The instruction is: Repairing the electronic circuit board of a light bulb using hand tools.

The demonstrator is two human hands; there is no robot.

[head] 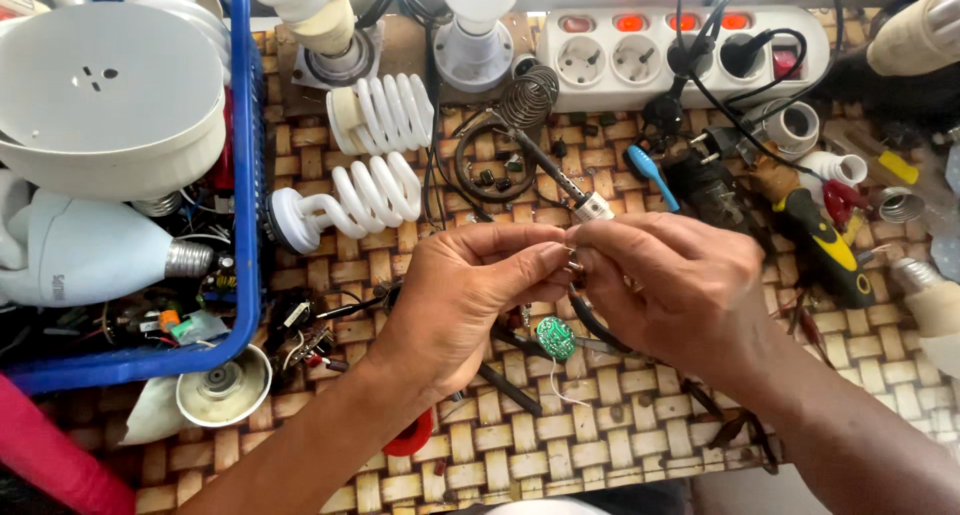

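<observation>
My workbench was a woven bamboo mat, and the biggest thing on it was the blue plastic basket at my far left, heaped with white lamp housings and bulb shells. Along the far edge lay a white power strip with lit red switches and black plugs in it, and nearer to me two spiral fluorescent tubes lay side by side between the basket and my hands. A yellow-and-black handled tool lay well to the right. My left hand and right hand met at the middle of the mat, fingertips together, both closed in a pinch on a small component with thin leads; it was too small and too covered for me to tell its kind. That piece sat right between my two thumbs, equally near to each hand. The soldering iron lay just beyond my fingertips, its long axis running diagonally from the coiled wire stand at the upper left down toward my right hand. The small round green circuit board lay on the mat directly below my pinched fingers, a little nearer to my left hand, with a thin white wire trailing toward me.
</observation>
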